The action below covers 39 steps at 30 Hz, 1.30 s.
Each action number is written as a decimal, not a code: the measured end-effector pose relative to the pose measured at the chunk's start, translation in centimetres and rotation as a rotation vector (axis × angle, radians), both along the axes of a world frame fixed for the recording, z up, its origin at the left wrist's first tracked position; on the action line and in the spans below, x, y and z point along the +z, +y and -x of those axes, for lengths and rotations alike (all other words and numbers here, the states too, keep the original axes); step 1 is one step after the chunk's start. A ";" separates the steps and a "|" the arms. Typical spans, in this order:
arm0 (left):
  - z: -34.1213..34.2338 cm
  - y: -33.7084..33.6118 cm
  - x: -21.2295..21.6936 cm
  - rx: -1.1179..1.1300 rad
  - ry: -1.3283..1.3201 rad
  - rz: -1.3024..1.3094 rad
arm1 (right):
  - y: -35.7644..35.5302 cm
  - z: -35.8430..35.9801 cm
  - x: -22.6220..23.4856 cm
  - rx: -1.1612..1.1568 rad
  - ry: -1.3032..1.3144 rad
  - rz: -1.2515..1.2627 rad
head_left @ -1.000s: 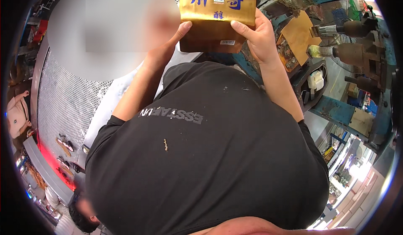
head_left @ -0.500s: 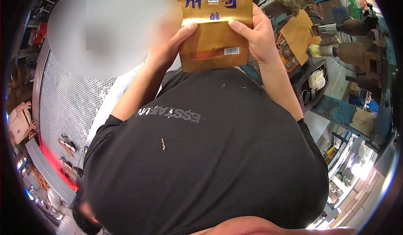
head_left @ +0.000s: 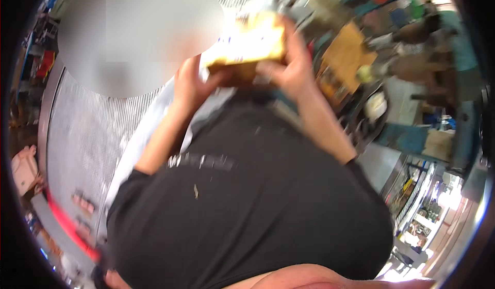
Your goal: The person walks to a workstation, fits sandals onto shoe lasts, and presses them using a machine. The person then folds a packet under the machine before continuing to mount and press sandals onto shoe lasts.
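A shiny gold pouch-like package (head_left: 252,41) is in front of my chest at the top of the view, tilted and bright with glare. Its print is smeared by motion. On its left lower edge is my left hand (head_left: 193,86), thumb against the near side and some fingers hidden. The right edge and lower corner are gripped by my right hand (head_left: 294,69), its thumb lying across the front. Both forearms reach up from the sides of my black shirt (head_left: 247,201).
Left of me runs a grey mesh conveyor belt (head_left: 85,118) carrying blurred footwear pieces (head_left: 83,204). To the right stand machinery (head_left: 428,77), a tan sheet (head_left: 348,54) and a dark holder with a white item (head_left: 376,106). A grey blurred patch covers the upper left.
The package has moved left and tipped back, so its front looks shorter and brighter. Both hands moved left with it, still holding on. The whole view shifted and blurred.
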<state>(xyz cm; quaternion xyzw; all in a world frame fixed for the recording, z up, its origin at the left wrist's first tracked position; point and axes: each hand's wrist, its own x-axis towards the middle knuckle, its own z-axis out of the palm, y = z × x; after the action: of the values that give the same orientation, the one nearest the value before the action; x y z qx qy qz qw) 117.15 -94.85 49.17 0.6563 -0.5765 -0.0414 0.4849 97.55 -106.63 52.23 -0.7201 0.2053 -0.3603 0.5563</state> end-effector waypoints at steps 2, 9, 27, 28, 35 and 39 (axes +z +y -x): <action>-0.2 -1.1 -2.3 0.087 -0.309 0.047 | -0.4 1.0 -1.3 0.047 0.120 -0.183; 0.7 -3.2 -3.1 -0.400 0.475 -0.365 | -1.7 3.1 -1.8 -0.312 0.438 0.156; 6.8 -6.3 -4.2 -0.769 1.043 -0.656 | 1.5 6.4 -6.2 -0.459 -0.142 -0.572; 7.3 -6.4 -3.5 -0.794 1.062 -0.649 | 1.2 6.9 -5.8 -0.447 -0.119 -0.530; 8.0 -8.3 -2.8 -0.861 1.286 -0.424 | 1.1 7.5 -3.9 -0.454 -0.083 -0.513; 8.7 -8.6 -1.8 -0.950 1.543 -0.315 | 0.5 6.9 -3.4 -0.251 -0.309 -0.720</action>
<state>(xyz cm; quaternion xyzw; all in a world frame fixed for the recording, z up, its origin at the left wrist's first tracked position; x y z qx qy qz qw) 108.47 -103.40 47.32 0.1991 -0.2898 -0.7409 0.5723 90.68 -106.11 48.87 -0.3864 0.3185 -0.4342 0.7488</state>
